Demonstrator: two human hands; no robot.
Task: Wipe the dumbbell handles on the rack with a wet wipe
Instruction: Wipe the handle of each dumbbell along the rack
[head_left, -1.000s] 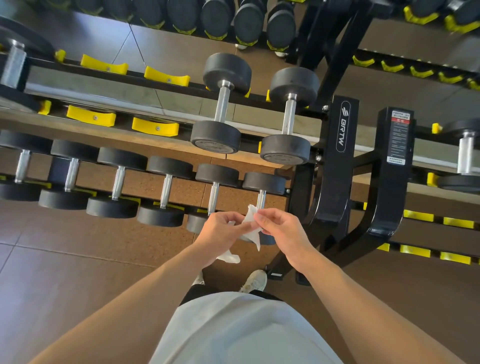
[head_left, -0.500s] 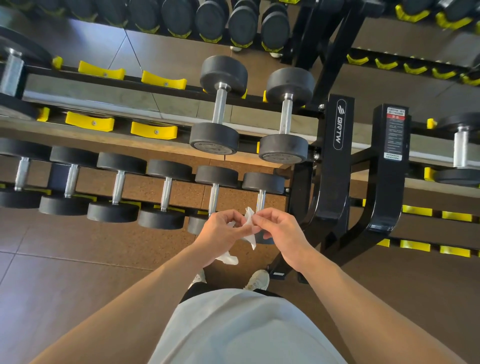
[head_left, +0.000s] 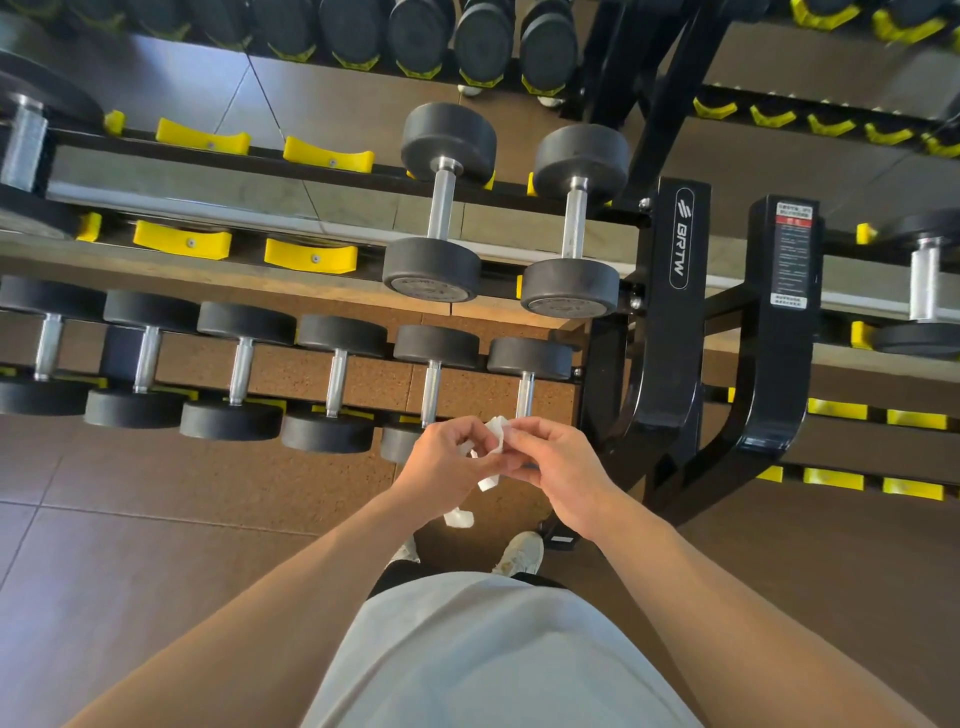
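The head view looked down over a pale shirt (head_left: 483, 660) and two bare forearms reaching forward. Beyond the shirt, two light shoes (head_left: 519, 553) stood on the brown floor (head_left: 130, 571). Both hands met in front of the rack, working a white wet wipe (head_left: 496, 441) between them. The left hand (head_left: 447, 462) had its fingers curled round the wipe, a loose white end hanging below it; the right hand (head_left: 556, 462) pinched the wipe's upper edge between thumb and fingertips. Each grip was therefore closed on the wipe, which touched no dumbbell.

Just beyond the hands ran the lower rail's row of small dumbbells (head_left: 332, 384), their steel handles pointing away from the person; the two rightmost ones were partly hidden by the hands. Farther off, on the upper rail, two larger dumbbells (head_left: 441, 208) lay side by side at centre, with empty yellow cradles (head_left: 182, 241) to their left. To the right stood the black rack upright (head_left: 675, 312), bearing a logo, and a second upright (head_left: 784, 322) with a warning label. Farthest away, another row of dark dumbbells lined the top edge.
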